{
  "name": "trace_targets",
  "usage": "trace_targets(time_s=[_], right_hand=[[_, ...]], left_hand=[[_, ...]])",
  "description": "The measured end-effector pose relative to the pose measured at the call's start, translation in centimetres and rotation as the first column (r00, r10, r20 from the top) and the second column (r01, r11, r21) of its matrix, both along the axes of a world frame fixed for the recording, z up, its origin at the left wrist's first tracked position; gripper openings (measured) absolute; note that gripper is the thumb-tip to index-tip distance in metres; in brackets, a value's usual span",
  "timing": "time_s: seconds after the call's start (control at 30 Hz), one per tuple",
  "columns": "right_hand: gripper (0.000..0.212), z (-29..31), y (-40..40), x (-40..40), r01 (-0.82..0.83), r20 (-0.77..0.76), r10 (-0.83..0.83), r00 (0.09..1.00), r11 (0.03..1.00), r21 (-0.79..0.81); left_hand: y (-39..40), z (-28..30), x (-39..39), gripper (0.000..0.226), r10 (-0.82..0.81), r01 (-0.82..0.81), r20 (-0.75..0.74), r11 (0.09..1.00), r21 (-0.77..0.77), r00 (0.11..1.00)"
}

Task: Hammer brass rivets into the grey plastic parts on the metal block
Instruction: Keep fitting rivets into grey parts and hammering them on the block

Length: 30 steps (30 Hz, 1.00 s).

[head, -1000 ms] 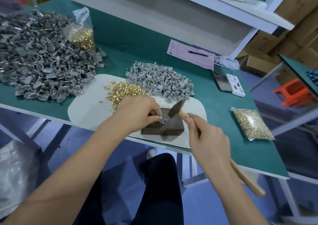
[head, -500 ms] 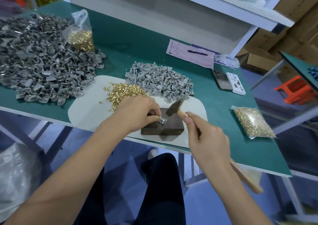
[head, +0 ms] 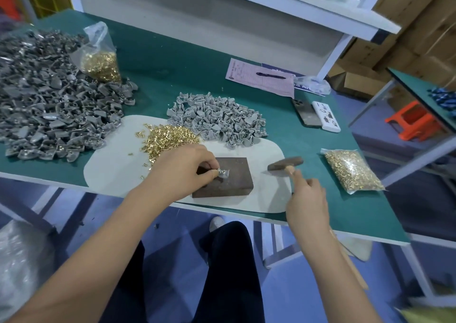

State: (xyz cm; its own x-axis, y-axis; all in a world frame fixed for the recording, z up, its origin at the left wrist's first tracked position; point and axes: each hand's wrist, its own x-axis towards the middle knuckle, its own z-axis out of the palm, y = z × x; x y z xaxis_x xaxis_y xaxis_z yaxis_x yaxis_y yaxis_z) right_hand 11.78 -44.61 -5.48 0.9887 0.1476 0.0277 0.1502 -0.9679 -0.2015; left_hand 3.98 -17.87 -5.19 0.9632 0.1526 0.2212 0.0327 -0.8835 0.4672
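On the metal block point(head: 223, 178), the left hand point(head: 181, 172) pinches a grey plastic part point(head: 224, 173) with its rivet against the top face. The right hand point(head: 307, 203), fingers curled around the wooden handle, has swung the hammer point(head: 285, 163) off the block; half a second ago its head stood directly over the part, and it now lies to the right above the white mat point(head: 116, 172). This suggests striking on this part is complete and changeover follows. Loose brass rivets point(head: 170, 137) and unworked grey parts point(head: 219, 119) lie just beyond the block.

Dull dark metal block point(head: 227, 179), shiny brass rivets point(head: 170, 137), matt grey plastic parts point(head: 217, 117), wooden-handled hammer point(head: 286, 166).
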Motion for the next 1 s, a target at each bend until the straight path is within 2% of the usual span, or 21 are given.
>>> trace_targets(time_s=[0.07, 0.17, 0.23, 0.3, 0.37, 0.43, 0.6, 0.7, 0.87, 1.0], right_hand=[[0.079, -0.5, -0.1, 0.0, -0.015, -0.056, 0.012, 0.998, 0.999, -0.051], [0.066, -0.9, 0.3, -0.2, -0.075, 0.012, 0.078, 0.997, 0.986, -0.150], [0.046, -0.8, 1.3, -0.7, -0.138, 0.140, 0.137, 0.981, 0.990, -0.002], [0.035, -0.5, 3.2, -1.7, -0.335, 0.278, 0.265, 0.923, 0.910, 0.245], [0.030, -0.2, 5.6, -2.6, -0.531, 0.349, 0.425, 0.835, 0.788, 0.312], [0.029, -0.1, 8.0, -3.1, -0.638, 0.359, 0.535, 0.765, 0.706, 0.308], [0.023, 0.1, 13.1, -3.6, -0.684, 0.372, 0.575, 0.729, 0.628, 0.371], [0.012, 0.0, 16.6, -4.0, -0.756, 0.368, 0.660, 0.655, 0.559, 0.341], [0.002, -0.8, 22.7, -5.6, -0.802, 0.312, 0.743, 0.592, 0.508, 0.315], [0.006, -1.8, 27.6, -7.0, -0.803, 0.227, 0.785, 0.576, 0.492, 0.335]], left_hand=[[-0.3, -0.5, -0.7, 0.003, 0.028, -0.025, 0.018, 0.989, -0.147, 0.999], [-0.9, -1.2, -1.5, 0.002, 0.060, -0.044, 0.053, 0.966, -0.255, 0.997], [-1.1, -1.4, -2.0, 0.004, 0.076, -0.049, 0.084, 0.957, -0.286, 0.994], [-1.1, -1.4, -2.3, 0.005, 0.084, -0.049, 0.111, 0.957, -0.286, 0.990], [-0.7, -1.3, -2.6, 0.005, 0.085, -0.048, 0.132, 0.964, -0.261, 0.988], [-0.1, -1.2, -3.1, 0.005, 0.101, -0.061, 0.154, 0.967, -0.246, 0.983], [3.0, -1.5, -5.5, 0.009, 0.194, -0.150, 0.163, 0.957, -0.246, 0.967], [5.0, -2.1, -7.3, 0.012, 0.271, -0.229, 0.151, 0.942, -0.246, 0.951], [8.0, -3.5, -10.4, 0.007, 0.482, -0.431, 0.131, 0.854, -0.293, 0.866], [10.5, -4.5, -13.0, 0.008, 0.635, -0.597, 0.096, 0.760, -0.258, 0.766]])
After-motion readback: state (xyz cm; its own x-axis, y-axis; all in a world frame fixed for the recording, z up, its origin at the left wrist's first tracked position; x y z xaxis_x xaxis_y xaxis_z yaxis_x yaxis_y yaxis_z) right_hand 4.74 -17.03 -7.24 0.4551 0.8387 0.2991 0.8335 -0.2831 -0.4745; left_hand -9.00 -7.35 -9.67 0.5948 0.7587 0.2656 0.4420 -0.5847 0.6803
